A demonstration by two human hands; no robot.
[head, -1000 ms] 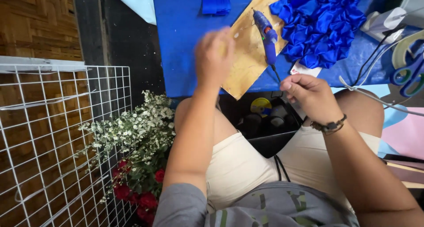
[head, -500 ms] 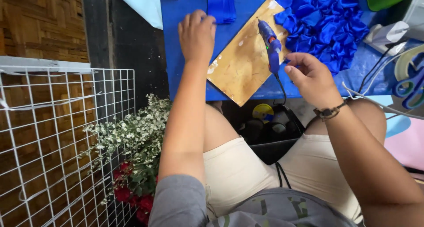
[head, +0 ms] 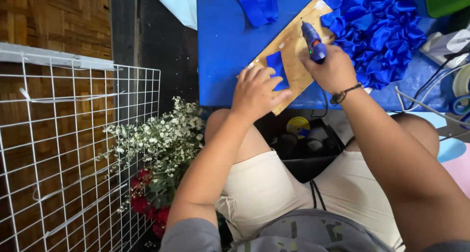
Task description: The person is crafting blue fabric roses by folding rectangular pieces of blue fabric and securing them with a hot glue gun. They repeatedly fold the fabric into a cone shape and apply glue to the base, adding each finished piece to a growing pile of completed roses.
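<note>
A small blue ribbon piece (head: 277,69) lies on a wooden board (head: 293,51) set on the blue worktop (head: 225,41). The left hand (head: 257,91) presses on the ribbon piece's near end, fingers spread and loosely curled. The right hand (head: 333,72) has its fingers wrapped around a blue glue gun (head: 312,41), nozzle pointing far. A heap of folded blue ribbon (head: 382,31) lies right of the board, white and red flowers (head: 156,154) near left.
</note>
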